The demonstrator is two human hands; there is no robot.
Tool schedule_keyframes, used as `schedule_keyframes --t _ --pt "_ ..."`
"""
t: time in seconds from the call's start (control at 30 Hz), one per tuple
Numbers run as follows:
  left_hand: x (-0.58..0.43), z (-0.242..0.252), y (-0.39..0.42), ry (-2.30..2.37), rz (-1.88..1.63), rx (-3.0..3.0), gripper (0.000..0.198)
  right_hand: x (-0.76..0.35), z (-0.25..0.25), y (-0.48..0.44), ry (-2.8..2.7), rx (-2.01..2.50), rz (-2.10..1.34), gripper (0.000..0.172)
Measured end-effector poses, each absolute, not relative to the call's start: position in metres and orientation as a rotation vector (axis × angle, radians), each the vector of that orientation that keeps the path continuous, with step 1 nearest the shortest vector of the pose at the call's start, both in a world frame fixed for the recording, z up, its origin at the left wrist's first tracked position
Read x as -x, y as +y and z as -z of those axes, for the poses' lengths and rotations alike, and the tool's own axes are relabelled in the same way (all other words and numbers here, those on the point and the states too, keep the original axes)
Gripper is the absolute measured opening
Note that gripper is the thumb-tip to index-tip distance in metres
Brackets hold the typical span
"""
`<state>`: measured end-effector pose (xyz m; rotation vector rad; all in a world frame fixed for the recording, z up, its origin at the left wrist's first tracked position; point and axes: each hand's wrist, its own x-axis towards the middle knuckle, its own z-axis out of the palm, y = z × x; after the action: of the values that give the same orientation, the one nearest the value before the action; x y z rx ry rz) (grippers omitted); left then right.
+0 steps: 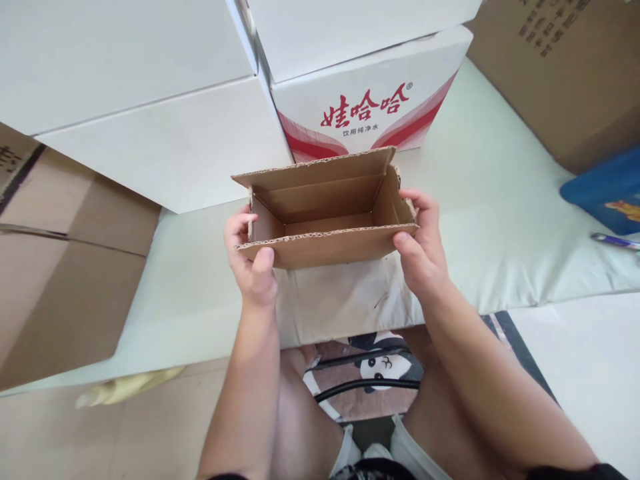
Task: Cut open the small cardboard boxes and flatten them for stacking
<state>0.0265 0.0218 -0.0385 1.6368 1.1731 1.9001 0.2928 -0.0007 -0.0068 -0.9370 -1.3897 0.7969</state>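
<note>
The open cardboard box [327, 252] is over the pale green cloth [193, 280], between the left hand [256, 277] and right hand [423, 257] — long axis spanning them, neither nearer — with both hands' fingers closed around its ends.

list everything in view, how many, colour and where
open box: 1, brown, centre
white boxes: 4, white, one red-printed, top
left carton: 1 or 2, brown, left
right carton: 1, brown, top right
blue item: 1, blue, right
pen: 1, purplish, below blue item
green cloth: 1, pale green, under boxes
yellow cloth: 1, yellow, lower left
panda picture: 1, black, white, bottom centre
bars: 2, black, over panda picture
floor: 1, beige, lower left
white surface: 1, white, lower right
shorts: 1 pair, white, bottom
sleeves: 2, black, bottom
legs: 2, bare, bottom
left hand: 1, bare, box's left end
right hand: 1, bare, box's right end
</note>
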Motion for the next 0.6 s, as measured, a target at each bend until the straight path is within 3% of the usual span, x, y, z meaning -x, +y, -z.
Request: schedule_keyframes --t 0.6 --pt "-0.0278 0.0364 0.0211 1.200 -1.897 -1.643 0.062 -0.2923 0.0079 -0.0009 -1.384 0.914 -0.804 0.056"
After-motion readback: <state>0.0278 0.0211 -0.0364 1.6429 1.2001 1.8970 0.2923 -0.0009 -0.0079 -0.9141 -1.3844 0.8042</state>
